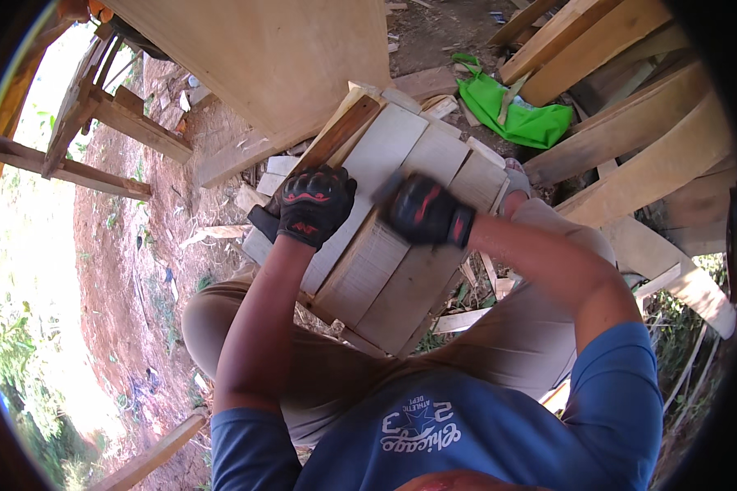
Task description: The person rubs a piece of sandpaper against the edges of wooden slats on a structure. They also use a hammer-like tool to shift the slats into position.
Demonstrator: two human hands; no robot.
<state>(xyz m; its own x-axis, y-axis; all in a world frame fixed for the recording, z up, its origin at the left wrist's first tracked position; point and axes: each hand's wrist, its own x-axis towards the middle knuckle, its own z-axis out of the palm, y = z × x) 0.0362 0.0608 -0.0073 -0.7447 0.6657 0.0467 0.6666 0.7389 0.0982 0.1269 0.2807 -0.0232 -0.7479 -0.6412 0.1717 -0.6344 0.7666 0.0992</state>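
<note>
1. One gloved left hand (313, 203) is clenching the near end of a brown wooden strip (345, 131), which is lying along the pale boards' (388, 144) far-left side.
2. This nearer hand is having the strip ahead; the blurred right hand (422, 209) is working rightward, its grasp impossible to tell.
3. The strip's long axis is slanting, pointing forward-right.

A bright green bag (544, 124) lies beside long planks (622, 128). At left, a wooden frame (143, 128) stands by reddish soil (119, 270).

Black-and-red gloves (313, 204), pale boards (365, 274)
</note>
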